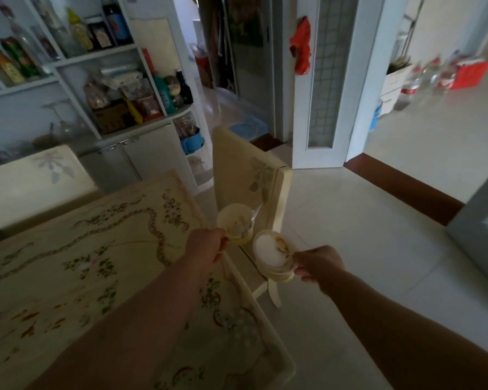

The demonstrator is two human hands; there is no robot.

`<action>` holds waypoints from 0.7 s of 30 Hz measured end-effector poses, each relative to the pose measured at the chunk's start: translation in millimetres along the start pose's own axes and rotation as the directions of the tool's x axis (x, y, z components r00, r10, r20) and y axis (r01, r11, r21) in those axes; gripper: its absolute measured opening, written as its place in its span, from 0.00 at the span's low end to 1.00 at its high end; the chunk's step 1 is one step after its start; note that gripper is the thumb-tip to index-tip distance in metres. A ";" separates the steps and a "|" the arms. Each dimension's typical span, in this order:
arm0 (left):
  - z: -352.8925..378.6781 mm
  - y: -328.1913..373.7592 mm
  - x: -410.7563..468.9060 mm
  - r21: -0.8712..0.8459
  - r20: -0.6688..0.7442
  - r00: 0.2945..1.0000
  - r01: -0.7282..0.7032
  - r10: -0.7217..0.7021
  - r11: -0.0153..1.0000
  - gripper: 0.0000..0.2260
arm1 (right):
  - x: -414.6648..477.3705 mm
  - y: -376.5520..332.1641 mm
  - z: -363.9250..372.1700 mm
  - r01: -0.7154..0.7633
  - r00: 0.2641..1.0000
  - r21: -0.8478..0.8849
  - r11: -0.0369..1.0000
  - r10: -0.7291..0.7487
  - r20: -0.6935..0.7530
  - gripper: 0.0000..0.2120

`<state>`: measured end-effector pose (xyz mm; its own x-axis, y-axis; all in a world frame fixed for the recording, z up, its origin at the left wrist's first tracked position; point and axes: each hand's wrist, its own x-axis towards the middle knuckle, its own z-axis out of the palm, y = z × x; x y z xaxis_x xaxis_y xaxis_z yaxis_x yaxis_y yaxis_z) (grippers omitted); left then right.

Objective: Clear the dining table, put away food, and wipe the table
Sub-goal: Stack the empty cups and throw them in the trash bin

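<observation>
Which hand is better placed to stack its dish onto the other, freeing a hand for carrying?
Left, probably. The left hand pinches a single pale yellow bowl holding a spoon, close beside the stack of white round dishes that the right hand grips.

Pale tiled floor (pixel 350 220), white shelves (pixel 68 61), cream chair (pixel 245 170)

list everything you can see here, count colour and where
bowl: one, cream, held past the table corner
spoon: one, pale, in the bowl
stacked dishes: one stack, white and cream, right of the bowl
table: one, cream floral cloth, lower left
chairs: two, cream, at the table's far sides
shelf unit: one, white, crowded, upper left
red cloth: one, hanging, top centre
left hand: grips the bowl
right hand: grips the stacked dishes
</observation>
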<state>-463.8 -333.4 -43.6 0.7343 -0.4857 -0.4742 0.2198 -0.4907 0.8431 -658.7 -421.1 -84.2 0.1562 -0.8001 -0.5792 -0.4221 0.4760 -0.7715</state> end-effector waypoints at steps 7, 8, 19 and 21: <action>88.6 18.5 -19.7 0.045 0.112 0.994 -0.016 0.011 0.999 0.08 | 14.5 10.6 -88.0 0.014 0.997 0.088 0.996 -0.007 -0.079 0.08; 100.6 20.3 -23.3 0.045 0.136 0.991 -0.021 0.015 0.999 0.08 | 16.6 12.5 -99.7 0.010 0.996 0.095 0.995 -0.002 -0.094 0.08; 225.5 39.1 -69.5 0.103 0.315 0.944 -0.141 0.102 0.985 0.06 | 27.7 39.6 -222.0 -0.001 0.960 0.227 0.974 0.065 -0.272 0.07; 246.2 41.5 -74.4 0.105 0.342 0.934 -0.148 0.104 0.983 0.07 | 28.8 45.7 -237.7 -0.001 0.949 0.250 0.968 0.080 -0.305 0.06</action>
<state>-667.4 -495.7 -35.8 0.4892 -0.7520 -0.4418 0.0401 -0.4866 0.8727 -885.7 -509.2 -73.5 -0.1579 -0.8327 -0.5307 -0.1856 0.5529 -0.8123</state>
